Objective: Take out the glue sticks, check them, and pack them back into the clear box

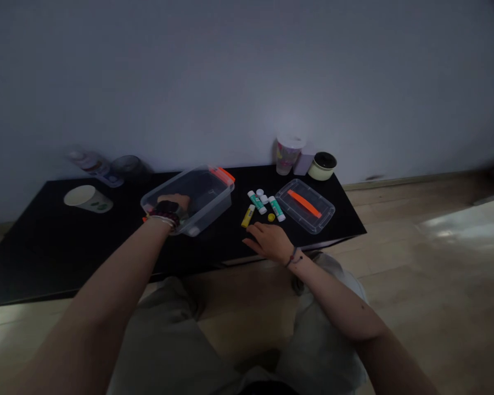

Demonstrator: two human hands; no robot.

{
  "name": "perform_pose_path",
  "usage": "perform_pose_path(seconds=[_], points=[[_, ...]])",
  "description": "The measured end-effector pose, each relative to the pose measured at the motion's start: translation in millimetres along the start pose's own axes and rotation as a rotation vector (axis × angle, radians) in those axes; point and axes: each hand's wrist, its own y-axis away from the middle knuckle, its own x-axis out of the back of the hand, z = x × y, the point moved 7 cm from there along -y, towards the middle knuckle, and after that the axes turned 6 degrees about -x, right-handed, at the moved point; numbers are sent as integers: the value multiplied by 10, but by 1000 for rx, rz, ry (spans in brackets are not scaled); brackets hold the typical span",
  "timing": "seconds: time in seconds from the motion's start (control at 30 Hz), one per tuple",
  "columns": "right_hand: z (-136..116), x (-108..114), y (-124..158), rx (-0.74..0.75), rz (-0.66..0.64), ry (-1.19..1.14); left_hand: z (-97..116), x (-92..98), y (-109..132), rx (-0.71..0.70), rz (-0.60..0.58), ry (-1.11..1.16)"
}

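Note:
My left hand (pixel 177 201) reaches into a clear plastic box (pixel 214 211) with orange latches. Its fingers are too dark and hidden to make out. My right hand (pixel 269 241) hovers at the table's front edge, fingers apart and holding nothing I can see. Just beyond its fingertips lies a yellow glue stick (pixel 248 216). Two green-and-white glue sticks, one on the left (pixel 257 202) and one on the right (pixel 276 209), lie nearby. Around them are white caps (pixel 264 199) and a yellow cap (pixel 271 218). A clear lid (pixel 323 209) with an orange handle lies flat to their right.
On the black table (pixel 86 241), a paper cup (pixel 84 197) lies tipped, with a bottle (pixel 96 167) and a dark round container (pixel 129 167) behind it. A patterned plastic cup (pixel 287 156), a small box (pixel 303 163) and a cream pot (pixel 322 167) stand along the wall.

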Motion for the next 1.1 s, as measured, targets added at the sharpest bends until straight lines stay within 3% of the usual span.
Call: perform_pose_path(seconds=[0.1,0.2,0.27,0.33,0.43,0.53,0.6,0.83,1.1], points=[[135,24,-66,-71,25,61,318,246,186,-1,16,-219],[354,53,-174,-168,88,128,835,511,563,-137,198,-317],[511,39,-263,-239,116,175,1044,527,847,-134,264,-235],[655,-6,-354,-316,126,220,1141,366,1065,-136,248,-136],[798,-105,-476,-402,129,270,1114,-57,1216,-192,163,11],[862,-215,-564,-441,124,308,912,-461,1199,-177,65,178],[885,-292,-608,-448,105,329,787,-622,1150,-159,35,306],[935,-422,-707,-488,74,317,680,-707,1036,-157,83,597],[844,-136,-519,-649,128,166,795,-795,1060,-116,50,877]])
